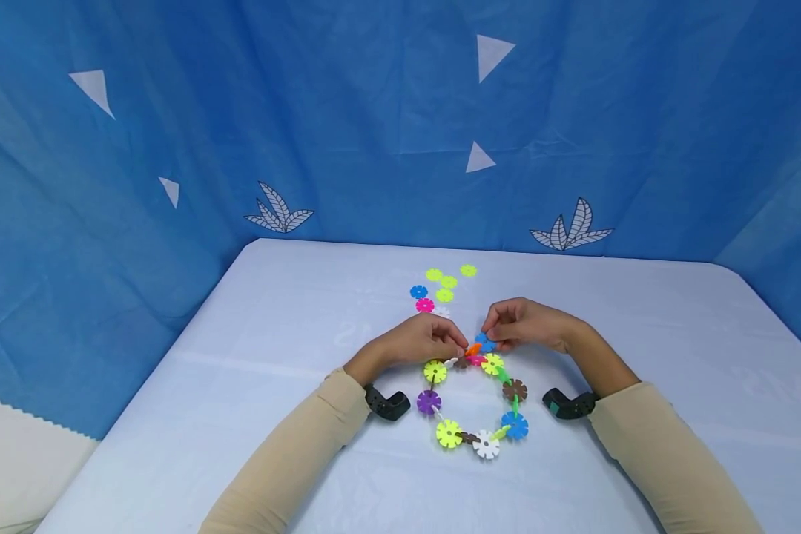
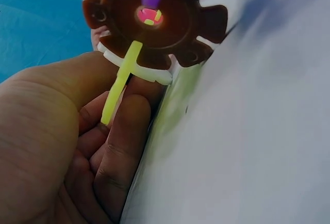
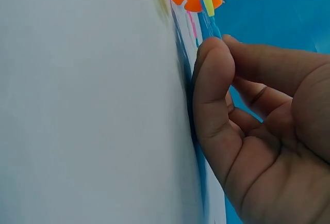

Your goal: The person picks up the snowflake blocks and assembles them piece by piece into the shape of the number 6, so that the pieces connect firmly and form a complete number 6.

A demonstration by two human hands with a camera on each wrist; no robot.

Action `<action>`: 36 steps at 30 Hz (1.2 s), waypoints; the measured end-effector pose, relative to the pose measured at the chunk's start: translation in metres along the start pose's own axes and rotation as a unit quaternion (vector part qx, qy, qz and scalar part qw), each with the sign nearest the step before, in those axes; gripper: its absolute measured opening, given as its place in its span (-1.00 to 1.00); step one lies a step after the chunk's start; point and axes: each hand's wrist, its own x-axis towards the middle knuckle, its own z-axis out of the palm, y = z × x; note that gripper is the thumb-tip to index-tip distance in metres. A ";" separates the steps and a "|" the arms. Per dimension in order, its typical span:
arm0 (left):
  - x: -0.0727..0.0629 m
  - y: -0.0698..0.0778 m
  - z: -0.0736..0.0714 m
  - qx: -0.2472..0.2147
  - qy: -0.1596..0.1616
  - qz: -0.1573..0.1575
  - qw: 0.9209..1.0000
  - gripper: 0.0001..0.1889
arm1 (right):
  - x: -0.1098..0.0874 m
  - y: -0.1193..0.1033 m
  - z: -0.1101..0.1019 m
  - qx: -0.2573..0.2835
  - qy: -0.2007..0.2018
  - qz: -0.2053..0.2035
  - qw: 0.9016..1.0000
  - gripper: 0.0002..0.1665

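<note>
A ring of notched plastic snowflake discs in mixed colours lies on the table, with a purple disc [image 1: 429, 403] on its left and a white disc [image 1: 486, 445] at its near side. At the ring's far side, my left hand [image 1: 422, 339] pinches an orange disc [image 1: 473, 349] at its edge. Between thumb and forefinger, my right hand [image 1: 530, 323] holds a blue disc [image 1: 485, 342], which meets the orange one in the right wrist view. A brown disc [image 2: 154, 43] hides the left fingertips in the left wrist view.
Beyond the hands lie loose discs: several yellow ones [image 1: 448, 282], a blue one [image 1: 418, 292], a pink one [image 1: 425, 305] and a white one partly behind my left hand. A white cloth covers the table [image 1: 274, 311]. Blue curtains [image 1: 387, 111] hang behind it.
</note>
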 end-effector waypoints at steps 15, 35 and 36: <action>-0.003 0.000 0.001 -0.005 0.006 0.010 1.000 -0.88 | 0.001 -0.007 0.011 -0.008 0.001 -0.004 1.000 -0.89; -0.002 0.014 -0.002 0.074 0.001 0.027 0.997 -0.86 | 0.001 -0.004 0.011 -0.026 0.023 0.002 0.999 -0.77; -0.002 0.015 -0.002 0.080 0.000 0.024 0.996 -0.86 | 0.002 -0.003 0.011 -0.027 0.021 0.001 0.999 -0.77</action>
